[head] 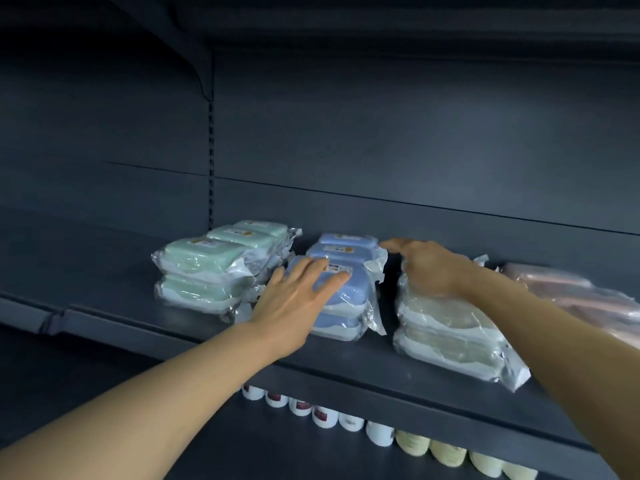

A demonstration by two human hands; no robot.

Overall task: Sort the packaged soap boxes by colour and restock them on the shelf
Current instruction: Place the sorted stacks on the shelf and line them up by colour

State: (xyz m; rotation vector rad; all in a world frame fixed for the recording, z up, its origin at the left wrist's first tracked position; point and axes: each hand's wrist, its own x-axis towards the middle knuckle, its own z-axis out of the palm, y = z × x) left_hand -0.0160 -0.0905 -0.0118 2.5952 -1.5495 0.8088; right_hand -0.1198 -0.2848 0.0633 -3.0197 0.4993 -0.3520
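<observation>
Four colour groups: wrapped soap boxes stand in rows along one dark shelf (346,368), running front to back, stacked two high.
Green soap boxes (211,268): farthest left, three stacks deep, each box sealed in clear plastic film.
Blue soap boxes (346,292): just right of the green ones, three stacks deep, with small labels on their lids.
Left hand (298,299): reaches in from lower left; its fingers are straight and spread, lying flat over the lid of the front blue box, with the fingertips near the label. Nothing is gripped.
Beige soap boxes (450,327): right of the blue row, with a dark gap between them.
Right hand (429,268): rests on top of the beige stack, palm down; the fingers are extended toward the back of the blue row, and the index fingertip is close to the rear blue box's wrapper. It grasps nothing.
Pink soap boxes (571,296): far right, blurred, partly behind the right forearm.
Lower shelf: a row of white bottles (322,415) and cream bottles (446,452) shows beneath the shelf edge.
</observation>
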